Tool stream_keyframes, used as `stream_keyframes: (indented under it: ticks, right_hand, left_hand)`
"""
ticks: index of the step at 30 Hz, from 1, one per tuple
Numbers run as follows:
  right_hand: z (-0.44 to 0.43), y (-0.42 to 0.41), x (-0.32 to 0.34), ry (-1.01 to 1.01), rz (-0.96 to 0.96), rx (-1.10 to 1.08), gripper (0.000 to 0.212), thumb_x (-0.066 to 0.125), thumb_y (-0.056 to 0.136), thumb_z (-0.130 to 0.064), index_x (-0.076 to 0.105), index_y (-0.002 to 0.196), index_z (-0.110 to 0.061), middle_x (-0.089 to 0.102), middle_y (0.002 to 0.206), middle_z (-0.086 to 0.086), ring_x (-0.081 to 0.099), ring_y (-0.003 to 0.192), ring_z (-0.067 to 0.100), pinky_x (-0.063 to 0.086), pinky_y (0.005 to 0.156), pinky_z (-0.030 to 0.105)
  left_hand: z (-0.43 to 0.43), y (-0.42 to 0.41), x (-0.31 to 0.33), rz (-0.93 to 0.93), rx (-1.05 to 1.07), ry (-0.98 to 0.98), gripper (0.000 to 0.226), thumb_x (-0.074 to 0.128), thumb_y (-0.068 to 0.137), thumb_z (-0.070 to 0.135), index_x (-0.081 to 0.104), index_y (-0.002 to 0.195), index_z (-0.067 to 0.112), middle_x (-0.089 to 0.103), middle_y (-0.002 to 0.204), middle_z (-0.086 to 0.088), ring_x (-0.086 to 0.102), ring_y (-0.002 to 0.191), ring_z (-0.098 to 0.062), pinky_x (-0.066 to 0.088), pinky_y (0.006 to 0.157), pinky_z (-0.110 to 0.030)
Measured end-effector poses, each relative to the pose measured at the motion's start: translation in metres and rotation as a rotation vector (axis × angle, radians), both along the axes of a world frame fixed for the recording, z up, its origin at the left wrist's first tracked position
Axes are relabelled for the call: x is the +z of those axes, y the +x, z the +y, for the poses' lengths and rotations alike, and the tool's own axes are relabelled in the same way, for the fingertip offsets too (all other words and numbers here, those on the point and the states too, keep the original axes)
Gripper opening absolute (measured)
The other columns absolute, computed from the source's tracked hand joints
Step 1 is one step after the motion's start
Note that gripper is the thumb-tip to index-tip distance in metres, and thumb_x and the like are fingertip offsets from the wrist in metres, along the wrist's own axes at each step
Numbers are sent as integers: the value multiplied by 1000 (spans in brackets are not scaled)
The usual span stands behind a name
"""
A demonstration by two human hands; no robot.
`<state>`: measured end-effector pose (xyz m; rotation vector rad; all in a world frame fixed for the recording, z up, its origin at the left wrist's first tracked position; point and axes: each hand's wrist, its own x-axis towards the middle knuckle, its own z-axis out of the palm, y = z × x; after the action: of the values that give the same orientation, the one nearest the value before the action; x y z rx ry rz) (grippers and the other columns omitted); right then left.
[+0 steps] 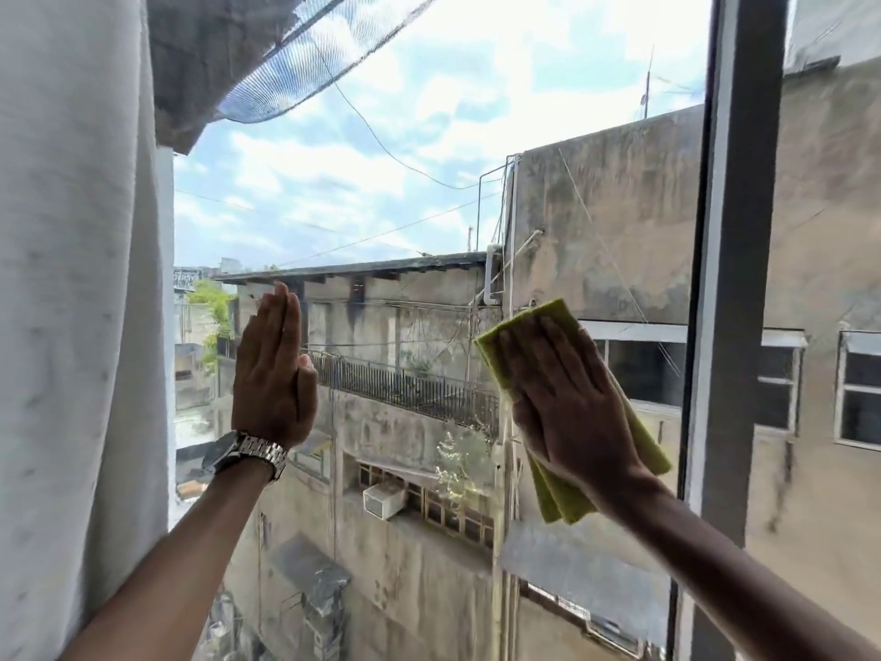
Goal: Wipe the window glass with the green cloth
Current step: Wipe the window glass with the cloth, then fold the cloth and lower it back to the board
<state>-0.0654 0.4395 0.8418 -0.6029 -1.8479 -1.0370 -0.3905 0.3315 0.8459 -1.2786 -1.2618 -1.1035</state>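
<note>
The window glass (405, 183) fills the middle of the view, with sky and grey buildings behind it. My right hand (567, 393) lies flat on a folded green cloth (553, 493) and presses it against the pane at the right, beside the frame. The cloth sticks out above my fingertips and hangs below my wrist. My left hand (274, 374), with a metal watch (248, 453) on the wrist, rests flat on the glass at the left, fingers together and pointing up, holding nothing.
A white curtain (81, 302) hangs down the left edge, close to my left arm. A dark vertical window frame (734, 279) stands just right of the cloth. Another pane lies beyond it at the far right.
</note>
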Motion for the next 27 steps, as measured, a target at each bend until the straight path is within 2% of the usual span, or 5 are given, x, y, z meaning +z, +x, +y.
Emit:
stream_keyframes:
  ticks: [10,17,21,23,27]
  right_hand:
    - [-12,-77,106,-148,695,48,58,29,110,-39,17,162,-15,17,170,14,13,158,32,12,129,52]
    - [-84,-174,69,-270,191,289,60,43,104,-33,26,160,-18,24,168,9,19,156,29,20,127,50]
    - [-97,-135,107,-265,1,108,48,42,102,-12,38,150,-15,47,150,11,44,135,31,38,105,48]
    - [-104,-119,118,-353,-10,67,49,51,100,-10,36,146,-13,51,140,13,46,130,30,37,105,48]
    - [-114,-81,105,-606,-17,63,31,63,94,-10,57,124,-7,62,124,15,53,121,31,36,107,50]
  left_hand:
    - [11,-14,-3,7,-34,56,62,29,97,24,28,153,-4,26,164,-20,19,156,-26,19,129,-42]
    - [-5,18,-6,-206,154,54,48,39,102,17,43,148,2,44,152,-25,44,139,-38,31,117,-47]
    - [-25,88,-16,-612,-323,77,39,35,99,36,59,102,5,59,100,-15,51,97,-27,46,92,-55]
    - [-30,120,-13,-771,-471,-26,47,59,90,49,56,113,8,62,105,-10,56,96,-25,49,86,-43]
    - [-28,141,-19,-1071,-473,-228,49,85,75,28,65,108,0,73,97,-14,67,84,-26,59,76,-43]
